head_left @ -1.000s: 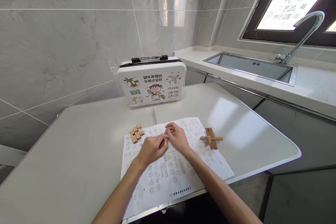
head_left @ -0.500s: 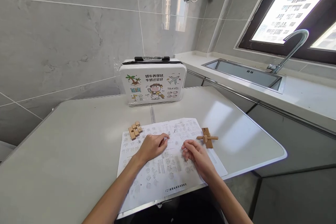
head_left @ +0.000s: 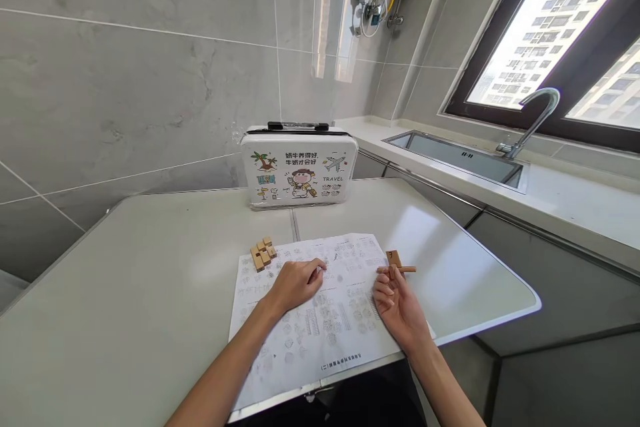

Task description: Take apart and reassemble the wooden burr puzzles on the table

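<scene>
My right hand (head_left: pixel 401 307) is at a wooden cross-shaped puzzle (head_left: pixel 393 257), made of a marked flat piece crossed by a stick. Thumb and fingertips close on its near side and hide the lower part of the flat piece. Lying on a printed sheet (head_left: pixel 320 353), my left hand (head_left: pixel 299 282) is loosely curled, index finger reaching forward, with nothing seen in it. A second wooden puzzle of small interlocked blocks (head_left: pixel 263 254) rests on the sheet's far left corner, beyond my left hand.
A white cartoon-printed case (head_left: pixel 300 173) with a black handle stands at the table's back against the tiled wall. To the right, a counter holds a sink (head_left: pixel 453 157) and a curved faucet (head_left: pixel 535 121) below the window. The folding table's (head_left: pixel 125 307) near edge is close to me.
My right hand has moved right and forward from over the sheet to the cross-shaped puzzle. My left hand stays resting on the paper. The view has tilted up slightly.
</scene>
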A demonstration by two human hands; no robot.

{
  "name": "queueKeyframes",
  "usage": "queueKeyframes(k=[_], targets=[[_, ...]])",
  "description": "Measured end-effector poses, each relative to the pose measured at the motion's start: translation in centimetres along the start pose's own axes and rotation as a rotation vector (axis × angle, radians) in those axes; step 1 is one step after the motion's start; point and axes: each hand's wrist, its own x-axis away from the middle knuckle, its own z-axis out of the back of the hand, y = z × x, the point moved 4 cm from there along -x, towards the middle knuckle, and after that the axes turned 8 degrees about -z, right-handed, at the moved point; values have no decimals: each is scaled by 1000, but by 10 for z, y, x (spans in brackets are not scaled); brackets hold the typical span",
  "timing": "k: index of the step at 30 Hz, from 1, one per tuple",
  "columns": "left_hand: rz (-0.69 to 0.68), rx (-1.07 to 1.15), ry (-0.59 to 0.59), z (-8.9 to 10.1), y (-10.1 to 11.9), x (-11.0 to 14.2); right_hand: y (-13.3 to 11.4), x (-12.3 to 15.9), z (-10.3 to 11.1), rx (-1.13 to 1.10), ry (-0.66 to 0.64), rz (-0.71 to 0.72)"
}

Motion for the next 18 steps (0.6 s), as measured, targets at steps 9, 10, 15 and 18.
queueKeyframes(k=[9,10,15,18], targets=[[-16,5,13,0,6,1,22,3,3,342,103,212],[-10,16,23,0,7,1,26,3,1,430,108,225],[64,128,87,-4,19,-3,43,4,-13,948,68,286],[113,217,124,-9,29,-4,48,6,-20,1130,33,325]])
